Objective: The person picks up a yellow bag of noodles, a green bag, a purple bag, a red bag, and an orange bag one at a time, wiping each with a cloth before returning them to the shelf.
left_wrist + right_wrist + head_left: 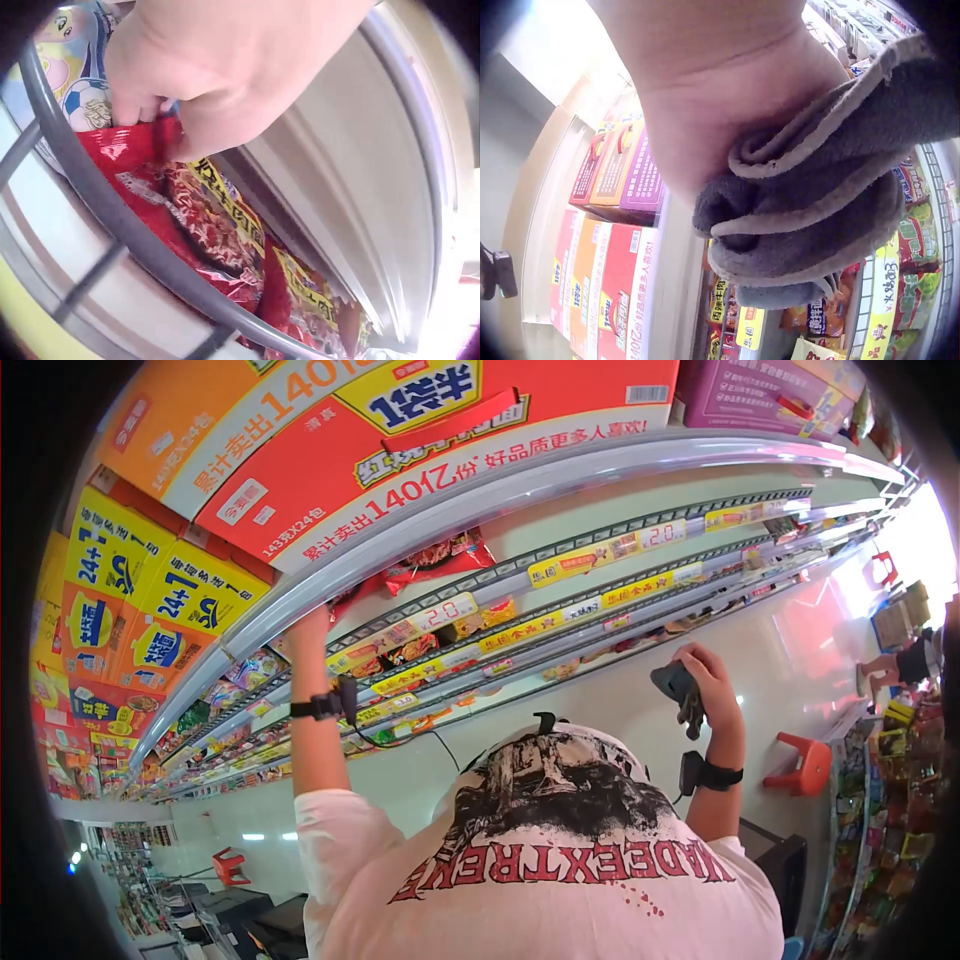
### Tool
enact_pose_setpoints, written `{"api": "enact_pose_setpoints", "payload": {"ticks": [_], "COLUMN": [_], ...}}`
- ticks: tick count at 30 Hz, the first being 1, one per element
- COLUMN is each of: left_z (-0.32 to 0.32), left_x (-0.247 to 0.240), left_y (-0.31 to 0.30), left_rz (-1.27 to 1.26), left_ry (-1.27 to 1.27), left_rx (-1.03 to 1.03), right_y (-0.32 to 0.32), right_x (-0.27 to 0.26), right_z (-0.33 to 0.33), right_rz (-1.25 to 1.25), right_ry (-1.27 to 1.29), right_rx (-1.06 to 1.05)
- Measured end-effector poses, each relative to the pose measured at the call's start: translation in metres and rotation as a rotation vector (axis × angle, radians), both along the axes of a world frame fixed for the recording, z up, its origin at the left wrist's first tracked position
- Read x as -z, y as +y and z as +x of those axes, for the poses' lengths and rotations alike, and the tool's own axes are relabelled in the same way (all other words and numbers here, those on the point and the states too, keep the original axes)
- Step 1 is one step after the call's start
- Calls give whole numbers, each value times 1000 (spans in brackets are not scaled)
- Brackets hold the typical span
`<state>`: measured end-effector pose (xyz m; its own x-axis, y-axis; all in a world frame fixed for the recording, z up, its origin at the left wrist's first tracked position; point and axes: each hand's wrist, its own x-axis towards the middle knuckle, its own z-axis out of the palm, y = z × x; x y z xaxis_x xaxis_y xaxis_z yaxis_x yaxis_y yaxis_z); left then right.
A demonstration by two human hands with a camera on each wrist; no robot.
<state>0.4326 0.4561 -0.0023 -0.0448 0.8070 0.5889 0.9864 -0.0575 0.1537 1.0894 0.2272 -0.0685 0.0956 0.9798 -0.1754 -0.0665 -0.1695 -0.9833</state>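
My left hand reaches into the shelf behind a dark wire rail and pinches the top end of a red instant noodle packet. Its fingertips are partly hidden behind the packet's edge. More red packets stand in a row beyond it, and a pale blue packet with a football picture lies beside the fingers. Away from the shelf, my right hand grips a folded grey cloth with light edging, which hangs in loose folds below the palm.
Large red and orange noodle cartons stand above the curved shelf edge. Lower shelves carry yellow price strips and more packets. A red stool stands on the floor at the right, near another person's legs.
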Motion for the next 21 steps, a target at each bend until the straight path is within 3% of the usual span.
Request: {"api": "enact_pose_setpoints", "payload": {"ticks": [2,4,7,10,11,14,18,19,21], "left_z": [65,101,122,141,133,133,131,112,124], "left_x": [-16,-23,-22,-39,-17,-11,-8,19,-11], "left_y": [-37,-46,-35,-24,-13,0,13,46,20], "left_rz": [218,149,-390,-485,-272,-309,-117,151,-70], "left_ry": [83,-11,-276,-207,-147,-70,-278,-75,-898], "left_rx": [-30,105,92,54,138,158,271,318,414], "right_y": [-7,-18,-31,-49,-57,-90,-149,-169,-208], "right_x": [3,4,4,-3,-5,-22,-22,-21,-16], "right_z": [1,2,3,5,5,0,-5,-7,-11], "right_rz": [-4,-25,1,53,69,27,18,12,-11], "right_ry": [58,140,113,67,51,66,62,68,89], "right_rx": [66,115,117,147,165,218,304,317,365]}}
